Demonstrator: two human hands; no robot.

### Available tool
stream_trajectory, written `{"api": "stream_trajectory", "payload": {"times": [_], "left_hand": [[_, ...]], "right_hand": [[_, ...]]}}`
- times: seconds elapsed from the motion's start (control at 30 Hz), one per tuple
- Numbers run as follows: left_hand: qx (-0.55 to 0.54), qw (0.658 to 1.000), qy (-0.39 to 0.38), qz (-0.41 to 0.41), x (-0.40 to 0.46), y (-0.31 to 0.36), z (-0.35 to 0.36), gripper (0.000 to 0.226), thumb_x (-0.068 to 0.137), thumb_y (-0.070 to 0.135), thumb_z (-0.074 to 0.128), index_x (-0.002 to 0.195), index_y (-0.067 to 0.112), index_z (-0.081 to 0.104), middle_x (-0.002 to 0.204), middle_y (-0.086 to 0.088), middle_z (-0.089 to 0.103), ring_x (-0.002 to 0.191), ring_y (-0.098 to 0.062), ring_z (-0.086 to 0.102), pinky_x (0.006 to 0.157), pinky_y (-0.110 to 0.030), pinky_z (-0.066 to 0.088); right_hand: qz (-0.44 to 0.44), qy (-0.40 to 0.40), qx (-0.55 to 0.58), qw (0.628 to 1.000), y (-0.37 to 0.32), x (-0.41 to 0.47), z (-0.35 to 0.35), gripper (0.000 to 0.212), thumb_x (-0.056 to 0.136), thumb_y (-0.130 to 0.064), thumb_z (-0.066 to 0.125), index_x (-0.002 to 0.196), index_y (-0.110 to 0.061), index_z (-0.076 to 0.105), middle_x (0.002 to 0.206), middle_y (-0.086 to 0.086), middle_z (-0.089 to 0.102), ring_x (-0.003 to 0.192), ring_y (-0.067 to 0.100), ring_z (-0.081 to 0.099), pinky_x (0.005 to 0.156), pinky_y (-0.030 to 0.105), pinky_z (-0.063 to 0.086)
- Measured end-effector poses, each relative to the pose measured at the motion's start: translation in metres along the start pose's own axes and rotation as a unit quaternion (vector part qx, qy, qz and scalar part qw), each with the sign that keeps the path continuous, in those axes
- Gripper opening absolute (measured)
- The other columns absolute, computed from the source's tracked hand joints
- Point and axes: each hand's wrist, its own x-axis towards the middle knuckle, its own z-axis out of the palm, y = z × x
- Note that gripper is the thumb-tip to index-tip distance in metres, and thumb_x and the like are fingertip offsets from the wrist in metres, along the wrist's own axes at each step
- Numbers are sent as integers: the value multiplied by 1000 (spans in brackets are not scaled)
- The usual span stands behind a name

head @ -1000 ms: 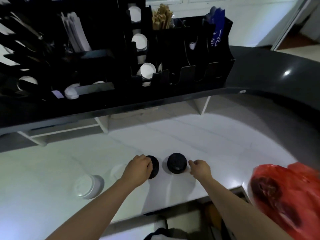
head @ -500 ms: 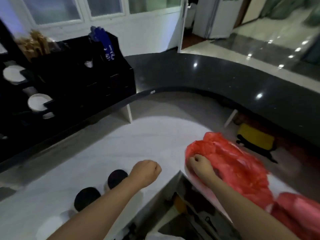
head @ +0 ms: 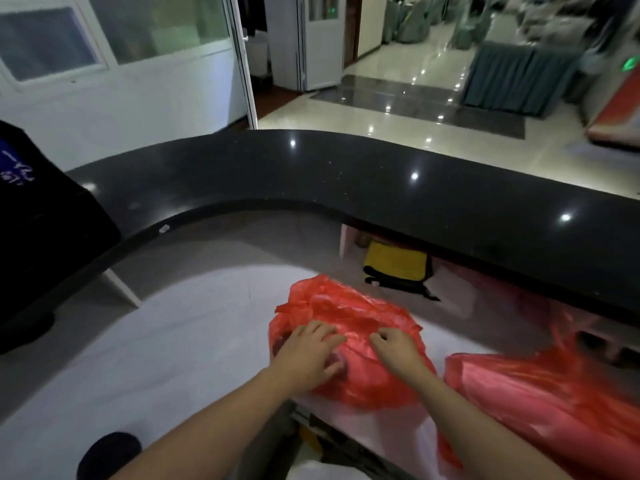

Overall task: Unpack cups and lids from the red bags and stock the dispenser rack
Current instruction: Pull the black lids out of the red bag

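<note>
While both hands sit on the near red bag point(head: 349, 317), the left hand point(head: 308, 355) lies on its left side with fingers spread and slightly bent, pressing into the plastic; the right hand point(head: 394, 348) is on the bag's top right with fingers curled under, seemingly bunching the plastic, though the grip itself is hidden under the knuckles. Hands are close together but not touching, a strip of red plastic between them. Bag rests crumpled on the white counter point(head: 194, 341), near its front edge. A second red bag point(head: 540, 393) lies just to the right, blurred, apart from the first by a narrow gap. One black lid point(head: 109, 455) sits on the counter at bottom left, well apart from the bags, partly cut by the left forearm. Black dispenser rack point(head: 41, 244) edge shows at far left on the dark raised ledge point(head: 381, 188) curving behind the counter. Yellow and black bag point(head: 398, 268) sits under that ledge, beyond the near red bag.
</note>
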Motion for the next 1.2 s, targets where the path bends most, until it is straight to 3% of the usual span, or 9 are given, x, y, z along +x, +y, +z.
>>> {"api": "stream_trajectory", "payload": {"times": [0.07,0.17,0.3,0.4,0.5,0.6,0.77,1.07,1.2], "left_hand": [[23,998,-55,3,4,2,7,70,91,61,49,153,33,31,158,2,34,149,-25,20,124,-53,8],[59,996,-70,7,-7,2,15,69,88,60,50,149,29,40,148,0,45,146,-25,27,124,-54,-7],[71,996,-35,36,-37,-2,29,56,79,59,58,127,30,64,127,1,61,129,-26,53,120,-58,22],[59,997,-43,33,-53,-6,39,52,78,57,61,125,35,65,136,-3,60,132,-31,53,114,-58,35],[71,995,-64,15,-64,-13,46,55,78,53,60,131,38,61,147,-9,54,141,-37,45,115,-58,33],[93,988,-122,-12,-67,-18,44,60,75,52,62,134,43,60,152,-12,49,141,-40,43,115,-57,33],[21,989,-144,-12,-67,-29,58,66,92,43,44,155,41,26,169,-11,-5,154,-38,-8,123,-54,-5],[-9,987,-162,20,-55,-42,54,63,95,42,44,156,42,25,169,-8,-7,154,-37,-11,125,-54,-3],[-5,987,-161,22,-44,-44,48,62,94,47,45,153,41,29,169,-8,2,154,-39,0,124,-57,5]], "right_hand": [[-10,-10,7,1000,5,5,6,35,89,-24,55,59,-17,39,57,8,45,56,18,39,56,38,24],[-17,-31,21,999,4,12,18,34,89,-22,56,61,-19,37,56,-2,40,55,15,36,54,37,26],[-55,-140,-68,986,-6,16,36,18,93,-30,62,101,-15,67,92,5,66,87,24,62,74,33,46],[-73,-197,-125,970,-10,18,51,59,92,-43,65,142,-15,51,138,11,56,123,28,55,98,33,45],[-43,-221,-149,963,-13,18,65,83,86,-53,71,152,-16,38,150,12,46,131,31,50,105,39,45],[-20,-233,-170,957,-15,17,75,85,79,-56,77,144,-15,43,139,12,53,119,30,58,97,40,51],[20,-231,-157,960,-19,17,85,67,75,-53,82,122,-12,57,118,9,65,101,25,64,89,40,56],[113,-236,-57,963,-26,25,69,48,81,-40,82,111,-10,60,108,7,66,96,21,65,79,34,56],[89,-178,-83,976,-31,34,40,34,82,-36,82,97,-13,60,93,2,65,80,17,62,61,28,48]]}}
